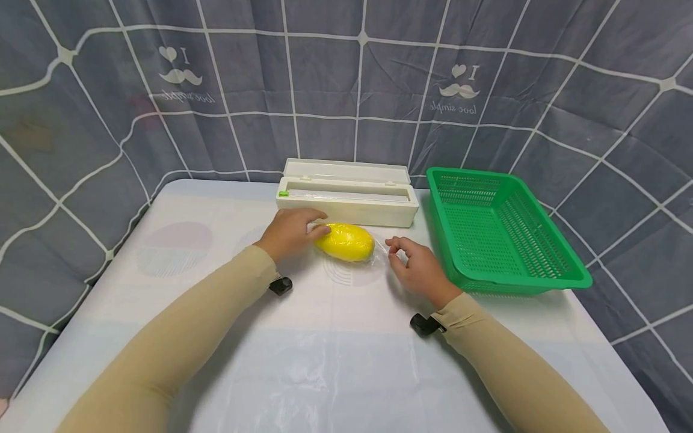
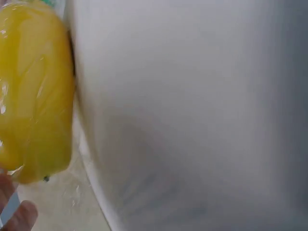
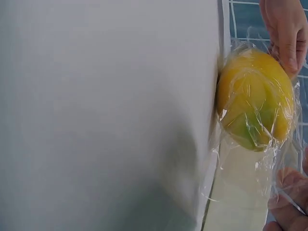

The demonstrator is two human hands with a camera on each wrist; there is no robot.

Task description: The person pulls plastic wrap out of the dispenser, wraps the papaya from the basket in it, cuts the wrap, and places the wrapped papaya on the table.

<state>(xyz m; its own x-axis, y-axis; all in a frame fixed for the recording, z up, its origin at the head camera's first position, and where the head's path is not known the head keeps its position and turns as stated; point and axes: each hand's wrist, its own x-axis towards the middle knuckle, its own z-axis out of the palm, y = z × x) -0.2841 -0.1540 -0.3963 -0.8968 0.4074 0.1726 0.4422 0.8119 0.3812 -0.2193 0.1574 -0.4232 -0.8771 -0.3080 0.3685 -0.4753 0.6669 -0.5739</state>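
A yellow fruit [image 1: 346,242], greenish at one end, lies on the table wrapped in crinkled clear cling film [image 3: 219,156]. At its left end my left hand [image 1: 289,231] holds it, thumb on the near side and a finger reaching behind. My right hand [image 1: 417,264] is just off the right end, its curled fingers pinching the loose film that stretches from the fruit. In the right wrist view the film passes over the right fingertips [image 3: 288,190]. Wrinkles of film show across the fruit's skin in the left wrist view.
Directly behind the fruit stands a white cling film dispenser box [image 1: 349,210], lid raised, with a small green piece [image 1: 284,193] at its left. To the right is a green plastic basket [image 1: 446,240]. A grey checked curtain [image 1: 325,78] surrounds the white-covered table [image 1: 303,373].
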